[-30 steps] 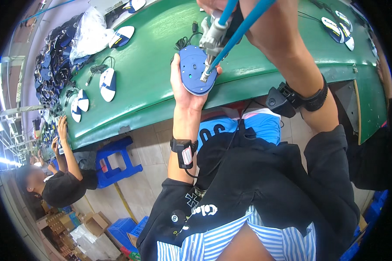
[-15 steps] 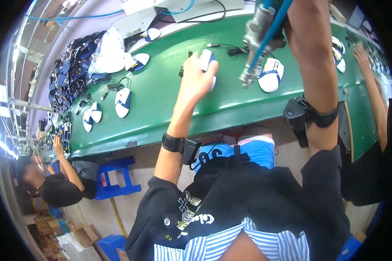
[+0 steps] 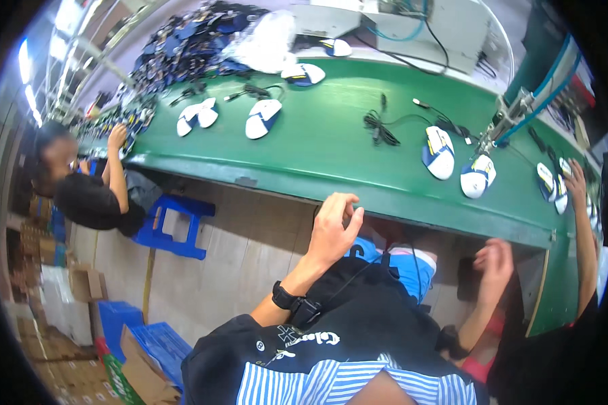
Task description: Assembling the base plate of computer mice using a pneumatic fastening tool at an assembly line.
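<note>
My left hand (image 3: 336, 228) is empty at the table's front edge, its fingers loosely bent and the thumb apart. Farther right, in front of my body, my right hand (image 3: 495, 268) is slightly blurred and also empty, with loosely parted fingers. Beyond them on the green table (image 3: 331, 155) lies a white and blue computer mouse (image 3: 438, 154), next to a bundled black cable (image 3: 380, 128). A second computer mouse (image 3: 478, 177) sits under a metal fixture (image 3: 508, 121) with blue air hoses. Neither hand touches a mouse.
More mice (image 3: 263, 119) lie on the left half, with a dark pile of parts (image 3: 196, 44) and a clear plastic bag (image 3: 267, 44) behind. A co-worker's hand (image 3: 575, 182) touches mice at right. Another person sits at left near a blue stool (image 3: 175, 226).
Both my hands have drawn back from over the table toward my body. The left has let go of the mouse it held. The view has shifted, so the table contents appear elsewhere.
</note>
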Tool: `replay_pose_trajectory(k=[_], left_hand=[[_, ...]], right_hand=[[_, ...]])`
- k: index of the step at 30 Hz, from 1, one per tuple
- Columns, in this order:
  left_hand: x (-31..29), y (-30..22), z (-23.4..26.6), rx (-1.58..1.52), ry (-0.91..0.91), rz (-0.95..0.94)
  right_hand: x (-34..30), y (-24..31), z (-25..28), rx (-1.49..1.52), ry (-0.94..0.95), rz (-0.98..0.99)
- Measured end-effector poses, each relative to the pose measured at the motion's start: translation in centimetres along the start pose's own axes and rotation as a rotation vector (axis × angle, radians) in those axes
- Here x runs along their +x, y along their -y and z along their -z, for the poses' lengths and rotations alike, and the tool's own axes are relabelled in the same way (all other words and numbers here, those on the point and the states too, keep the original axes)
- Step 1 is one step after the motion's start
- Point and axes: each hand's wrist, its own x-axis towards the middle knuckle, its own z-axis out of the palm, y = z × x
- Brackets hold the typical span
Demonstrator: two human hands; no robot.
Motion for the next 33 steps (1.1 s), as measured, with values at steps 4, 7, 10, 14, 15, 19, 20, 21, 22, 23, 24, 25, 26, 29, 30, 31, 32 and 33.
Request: replay_pose_trajectory(k=[4,7,10,14,15,19,20,21,22,23,24,25,26,29,30,31,32,33], left_hand=[[-1.8,-1.0,0.6,-0.155,0.091,0.038],[-3.7,-1.3,-0.8,-0.217,0.357,-0.101],[-5.8,-1.2,-3.0,-0.188,0.640,-0.382],[-8.1,-1.2,-3.6,-0.300,0.882,-0.292],[-8.5,-0.5,-3.9,-0.344,0.931,-0.246],[-9.9,3.1,-5.1,-0.454,1.019,0.011],[-9.9,5.1,-6.2,-0.604,1.051,0.076],[-10.0,5.9,-6.3,-0.671,1.011,0.214],[-10.0,6.7,-6.5,-0.614,0.934,0.222],[-9.4,6.2,-5.5,-0.529,0.854,0.223],[-8.9,5.7,-4.6,-0.531,0.758,0.294],[-7.8,5.5,-3.9,-0.469,0.619,0.208],[-6.2,5.4,-2.4,-0.331,0.477,0.065],[-1.0,4.7,2.6,0.023,0.082,-0.300],[0.2,4.1,4.1,0.043,0.086,-0.240],[1.2,3.8,4.9,0.061,0.089,-0.182],[2.1,4.4,4.9,0.148,0.071,-0.216],[3.0,4.4,5.2,0.156,0.080,-0.216]], right_hand=[[-3.8,0.2,-3.1,-0.715,0.513,0.130],[-6.2,0.6,-7.7,-0.750,0.804,0.248],[-8.9,-0.5,-11.1,-0.638,1.029,0.557],[-10.6,0.6,-12.6,-0.782,1.250,0.690],[-10.7,0.8,-12.6,-0.867,1.319,0.582],[-10.7,0.1,-13.1,-0.769,1.275,0.639],[-10.3,0.1,-13.2,-0.684,1.267,0.593],[-9.8,-0.2,-12.9,-0.599,1.258,0.531],[-9.5,0.4,-12.8,-0.659,1.275,0.454],[-9.3,2.1,-12.3,-0.642,1.257,0.360],[-8.7,2.0,-11.7,-0.568,1.185,0.385],[-7.8,1.6,-11.2,-0.511,1.105,0.384],[-6.9,1.4,-11.1,-0.432,0.980,0.428],[-4.7,3.7,-11.4,-0.303,0.679,0.422],[-3.8,3.7,-11.5,-0.281,0.641,0.455],[-3.0,3.8,-11.6,-0.263,0.598,0.488],[-2.2,4.7,-11.8,-0.225,0.576,0.508],[-1.2,4.2,-12.2,-0.219,0.536,0.576]])
